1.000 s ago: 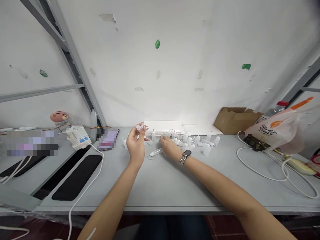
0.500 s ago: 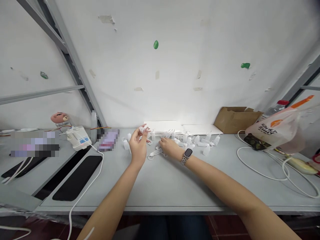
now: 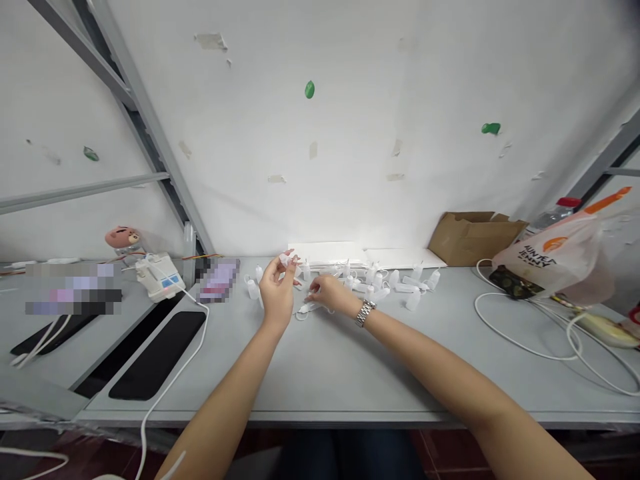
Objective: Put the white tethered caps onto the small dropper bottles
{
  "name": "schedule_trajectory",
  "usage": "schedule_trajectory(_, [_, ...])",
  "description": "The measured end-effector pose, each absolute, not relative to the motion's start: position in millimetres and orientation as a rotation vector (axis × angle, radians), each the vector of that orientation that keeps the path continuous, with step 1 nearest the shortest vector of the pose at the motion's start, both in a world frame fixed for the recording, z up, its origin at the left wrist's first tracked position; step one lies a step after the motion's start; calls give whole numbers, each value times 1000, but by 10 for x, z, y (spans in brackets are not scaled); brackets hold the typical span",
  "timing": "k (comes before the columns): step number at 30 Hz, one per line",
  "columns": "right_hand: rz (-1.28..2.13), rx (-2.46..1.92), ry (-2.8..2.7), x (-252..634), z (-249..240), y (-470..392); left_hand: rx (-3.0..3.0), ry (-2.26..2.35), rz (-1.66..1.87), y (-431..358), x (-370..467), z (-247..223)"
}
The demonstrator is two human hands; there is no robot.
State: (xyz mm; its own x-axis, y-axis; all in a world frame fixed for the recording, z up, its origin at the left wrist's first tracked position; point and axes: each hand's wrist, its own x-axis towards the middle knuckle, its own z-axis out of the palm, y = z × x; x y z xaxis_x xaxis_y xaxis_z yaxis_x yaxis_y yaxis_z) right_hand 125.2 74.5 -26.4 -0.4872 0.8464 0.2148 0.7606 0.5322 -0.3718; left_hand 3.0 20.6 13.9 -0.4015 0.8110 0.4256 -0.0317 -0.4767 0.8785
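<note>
My left hand point(image 3: 278, 290) is raised over the grey table, its fingers closed on a small translucent needle-tip squeeze bottle point(image 3: 286, 259). To its right, my right hand point(image 3: 331, 293), with a metal watch band at the wrist, reaches low over the table. Its thumb and fingers are pinched together, and what sits between them is too small to make out. Just under those fingertips lies another squeeze bottle point(image 3: 306, 308) with a looped cap strap. Several more bottles point(image 3: 413, 300) stand or lie in a loose group to the right, and one bottle point(image 3: 253, 289) stands left of my left hand.
White sheets point(image 3: 327, 253) lie against the wall behind the bottles. A cardboard box point(image 3: 465, 240), a plastic bag point(image 3: 550, 257) and a looped white cable point(image 3: 525, 357) are at the right. A black phone-like slab point(image 3: 157, 353) and a white power strip point(image 3: 157, 275) lie at the left.
My right hand has shifted left, closer to my left hand, and its wrist has turned so the watch face no longer shows. The left hand stays put with its bottle.
</note>
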Motion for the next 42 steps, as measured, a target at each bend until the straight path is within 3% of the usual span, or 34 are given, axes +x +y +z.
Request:
schedule_trajectory(15, [403, -1286, -2255, 1452, -89, 589, 1289, 1123, 1864, 221, 48, 86])
schedule_trajectory(25, [1077, -961, -1678, 2138, 72, 327, 1794, 1256, 1329, 162, 258, -202])
schedule_trajectory(42, [854, -933, -1855, 2027, -31, 204, 2005, 1251, 1210, 55, 336, -219])
